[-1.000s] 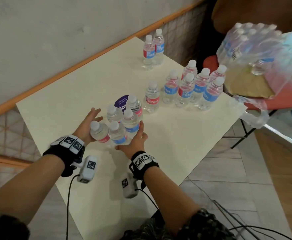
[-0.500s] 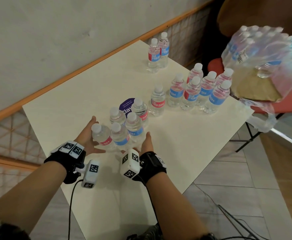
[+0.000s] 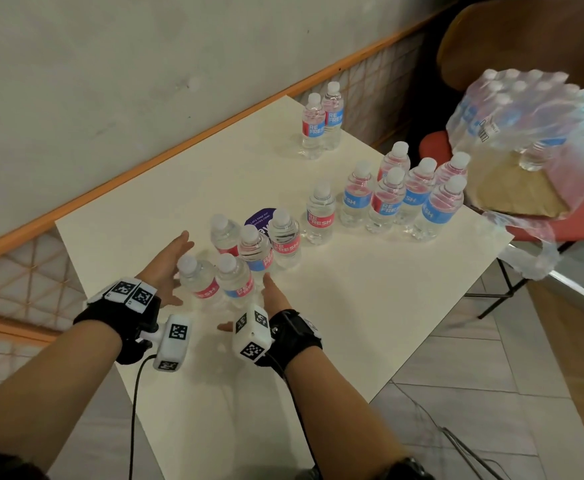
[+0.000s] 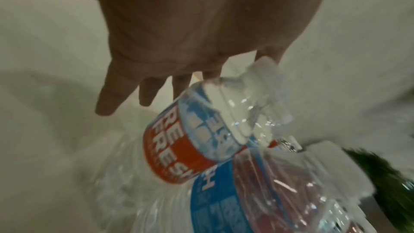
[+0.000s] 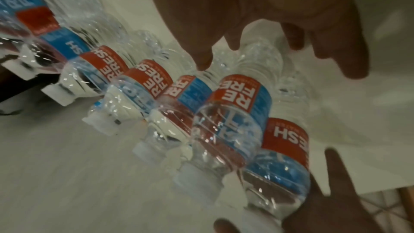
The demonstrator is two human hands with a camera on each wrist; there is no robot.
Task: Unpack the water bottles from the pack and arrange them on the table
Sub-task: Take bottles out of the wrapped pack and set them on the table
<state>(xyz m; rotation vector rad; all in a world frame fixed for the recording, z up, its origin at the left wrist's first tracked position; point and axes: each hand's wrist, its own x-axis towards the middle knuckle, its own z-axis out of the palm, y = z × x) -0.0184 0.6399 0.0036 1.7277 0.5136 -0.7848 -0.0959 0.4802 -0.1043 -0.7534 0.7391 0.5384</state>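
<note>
Bare table [image 3: 370, 306] lies right of the near bottle cluster [image 3: 238, 258]; a bottle row [image 3: 401, 199] blocks beyond.

- A round purple sticker [image 3: 261, 219] with white lettering lies flat in front of me, partly hidden.
- Beyond the far edge I see a grey wall [image 3: 110, 81] with an orange rail [image 3: 179, 152] running along its foot.
- A red seat [image 3: 435, 145] shows at my right, with a brown curved chair back [image 3: 525, 32] behind it.
- A piece of tan cardboard [image 3: 512, 188] rests over that seat.
- Grey floor tiles [image 3: 474, 368] spread below, with thin black cables [image 3: 456, 441] across them.
</note>
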